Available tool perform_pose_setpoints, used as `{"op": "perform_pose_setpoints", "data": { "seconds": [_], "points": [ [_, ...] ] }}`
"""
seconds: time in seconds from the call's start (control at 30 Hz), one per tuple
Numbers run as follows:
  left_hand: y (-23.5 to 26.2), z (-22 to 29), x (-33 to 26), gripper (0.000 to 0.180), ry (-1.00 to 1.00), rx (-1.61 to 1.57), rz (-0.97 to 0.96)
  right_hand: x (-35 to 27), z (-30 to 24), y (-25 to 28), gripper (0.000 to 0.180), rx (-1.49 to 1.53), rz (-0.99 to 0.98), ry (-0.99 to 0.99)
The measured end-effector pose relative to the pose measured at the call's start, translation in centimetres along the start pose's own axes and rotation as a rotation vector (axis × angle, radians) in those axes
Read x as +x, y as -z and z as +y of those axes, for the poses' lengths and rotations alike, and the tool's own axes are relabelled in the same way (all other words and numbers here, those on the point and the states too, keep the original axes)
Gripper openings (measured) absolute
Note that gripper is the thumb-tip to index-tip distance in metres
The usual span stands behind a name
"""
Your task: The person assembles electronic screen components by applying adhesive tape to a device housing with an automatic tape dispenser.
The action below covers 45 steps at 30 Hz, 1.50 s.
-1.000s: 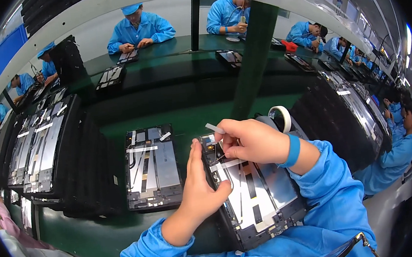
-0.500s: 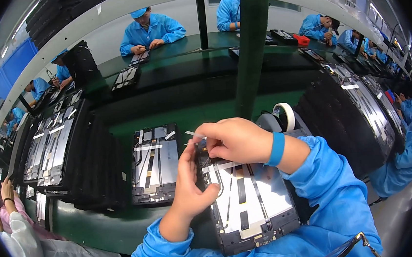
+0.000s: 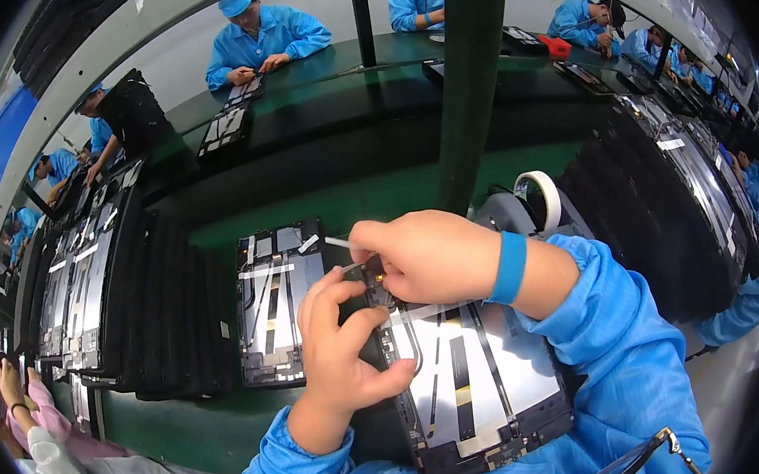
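Hands unmoved: left hand (image 3: pixel 344 348) grips open tablet (image 3: pixel 477 373); right hand (image 3: pixel 426 255) pinches tweezers (image 3: pixel 344 243).

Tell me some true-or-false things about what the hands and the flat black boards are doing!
1. The left hand grips the left edge of the opened tablet. True.
2. The right hand holds a red screwdriver. False: it pinches thin tweezers.
3. A second opened tablet lies to the left on the green bench. True.
4. The right wrist wears a yellow band. False: the wristband is blue.
5. The tape roll lies on the held tablet. False: it stands behind it.
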State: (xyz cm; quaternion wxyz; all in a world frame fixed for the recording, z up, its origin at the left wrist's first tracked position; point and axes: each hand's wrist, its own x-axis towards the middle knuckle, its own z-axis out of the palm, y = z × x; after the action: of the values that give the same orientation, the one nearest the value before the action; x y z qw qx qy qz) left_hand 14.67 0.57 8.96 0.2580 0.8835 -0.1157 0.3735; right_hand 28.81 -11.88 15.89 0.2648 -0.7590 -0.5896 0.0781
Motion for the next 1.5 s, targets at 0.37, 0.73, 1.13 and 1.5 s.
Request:
{"op": "perform_pose_setpoints", "data": {
  "seconds": [0.37,0.73,1.13,1.5],
  "points": [
    [0.1,-0.1,0.3,0.059,0.09,-0.108,-0.068,-1.5,1.7,2.8,0.013,0.271,-0.168,0.122],
    [-0.2,-1.1,0.4,0.054,0.056,-0.103,-0.023,1.7,0.6,2.4,0.017,-0.094,-0.47,-0.021],
    [-0.1,-1.0,0.5,0.057,-0.02,-0.01,0.017,0.8,1.8,2.3,0.015,0.09,-0.258,-0.005],
    [-0.1,-0.8,0.4,0.055,0.01,-0.052,-0.018,1.9,0.1,1.5,0.014,0.156,-0.274,-0.423]
  ]
}}
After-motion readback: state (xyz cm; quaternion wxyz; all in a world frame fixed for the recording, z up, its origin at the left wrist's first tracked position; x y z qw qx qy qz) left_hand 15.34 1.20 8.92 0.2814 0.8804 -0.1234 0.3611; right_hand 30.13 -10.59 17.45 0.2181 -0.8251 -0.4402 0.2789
